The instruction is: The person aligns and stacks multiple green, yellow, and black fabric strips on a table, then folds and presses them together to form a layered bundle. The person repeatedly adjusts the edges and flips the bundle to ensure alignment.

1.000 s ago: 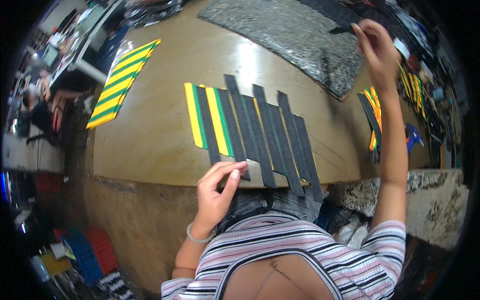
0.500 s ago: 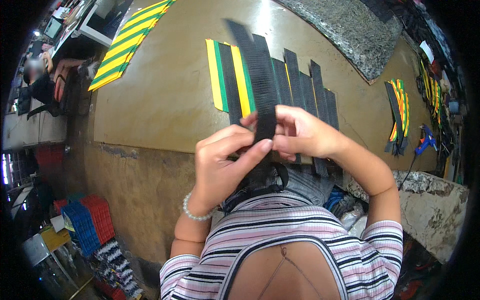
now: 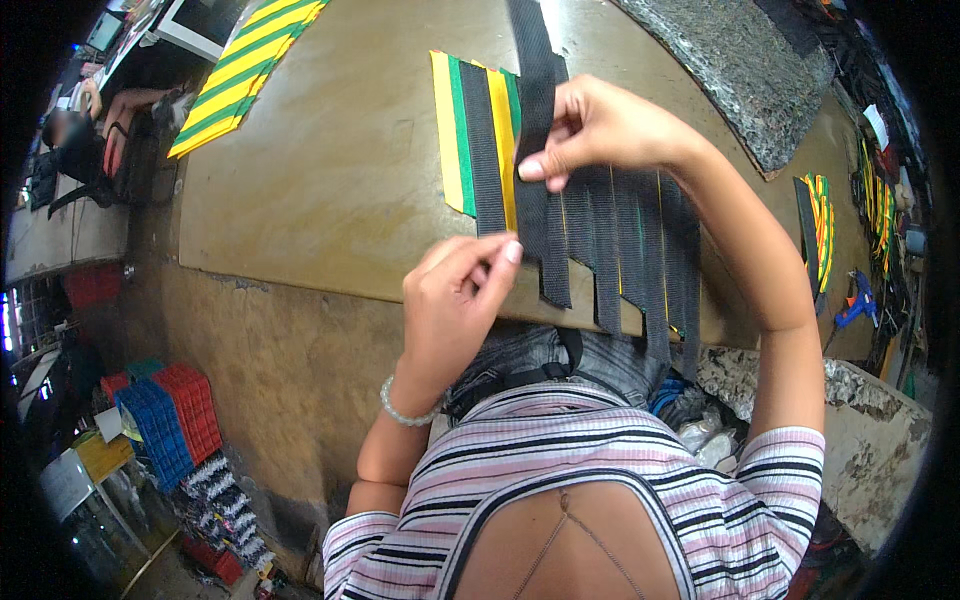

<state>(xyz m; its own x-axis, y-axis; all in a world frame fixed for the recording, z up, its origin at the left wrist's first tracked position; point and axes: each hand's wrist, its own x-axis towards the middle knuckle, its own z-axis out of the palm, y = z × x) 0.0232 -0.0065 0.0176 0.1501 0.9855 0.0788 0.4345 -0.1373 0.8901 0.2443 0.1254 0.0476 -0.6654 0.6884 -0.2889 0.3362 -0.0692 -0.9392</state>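
Right hand (image 3: 610,125): clamping black strip (image 3: 537,90) between thumb and fingers, over brown table (image 3: 330,200). Left hand (image 3: 450,300): resting thumb and forefinger at strip's lower end, grip indeterminable. Apparently done: black strips (image 3: 605,250), lying side by side at right. Apparently pending: held strip, not yet released.

Grey, speckled, flat slab (image 3: 735,80) lies toward the far right of the brown, smooth-topped desk (image 3: 320,190); blue, pistol-shaped tool (image 3: 857,302) lies nearer the front.

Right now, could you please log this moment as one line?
right hand: holding black strap | left hand: fingertips at its lower end | table: yellow-green strips, black strips side by side
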